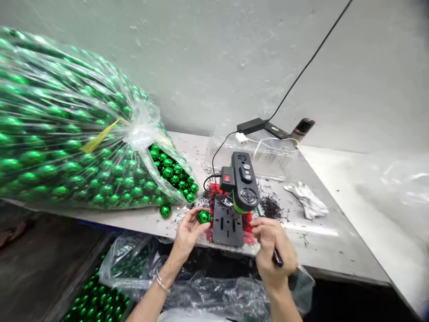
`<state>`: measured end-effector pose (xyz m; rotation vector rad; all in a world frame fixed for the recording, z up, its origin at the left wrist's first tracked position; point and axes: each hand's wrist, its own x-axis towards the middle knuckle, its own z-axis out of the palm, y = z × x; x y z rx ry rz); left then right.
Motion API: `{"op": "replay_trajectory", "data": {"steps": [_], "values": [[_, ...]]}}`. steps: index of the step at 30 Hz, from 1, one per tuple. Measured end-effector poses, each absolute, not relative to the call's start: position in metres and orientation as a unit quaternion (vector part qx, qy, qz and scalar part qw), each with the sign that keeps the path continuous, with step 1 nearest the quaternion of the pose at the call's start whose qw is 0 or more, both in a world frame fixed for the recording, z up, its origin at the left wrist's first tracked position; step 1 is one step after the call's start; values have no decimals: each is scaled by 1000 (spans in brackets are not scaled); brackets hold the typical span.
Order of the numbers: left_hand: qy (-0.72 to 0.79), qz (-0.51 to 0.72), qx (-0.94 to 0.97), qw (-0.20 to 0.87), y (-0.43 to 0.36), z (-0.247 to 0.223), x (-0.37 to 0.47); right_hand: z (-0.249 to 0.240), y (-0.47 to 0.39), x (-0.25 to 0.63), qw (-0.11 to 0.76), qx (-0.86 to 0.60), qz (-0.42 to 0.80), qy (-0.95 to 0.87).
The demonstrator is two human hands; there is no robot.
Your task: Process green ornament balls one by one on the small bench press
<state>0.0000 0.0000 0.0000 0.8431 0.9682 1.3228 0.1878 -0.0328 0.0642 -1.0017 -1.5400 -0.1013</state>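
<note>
My left hand (188, 233) holds a shiny green ball (204, 217) between thumb and fingers, just left of a black machine (246, 183). The machine stands over a slotted black plate (228, 226) on a red base (248, 228). To the right of the plate, my right hand (275, 248) is closed around a slim pen-like tool with a black end (277, 258); its other end points up toward the machine's head. A loose green ball (165, 211) lies on the table near the front edge.
A large clear bag of green balls (67, 134) fills the left, its lower right open. Black scraps (271, 207) and white gloves (306, 200) lie right. Behind are a clear tray (275, 167) and cables. Below the front edge, more green balls (97, 297) and plastic.
</note>
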Motion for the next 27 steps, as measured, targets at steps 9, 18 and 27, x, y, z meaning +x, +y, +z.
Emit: {"op": "replay_trajectory", "data": {"steps": [9,18,27], "values": [[319,544,220,744,-18,-9,2,54,-34,191,635,-442,-27,-634],[238,499,208,807,-33,-13,6,7,-69,175,570,-568,190,-562],[252,479,213,813,-40,-15,20,-6,-82,144,546,-557,208,-591]]}}
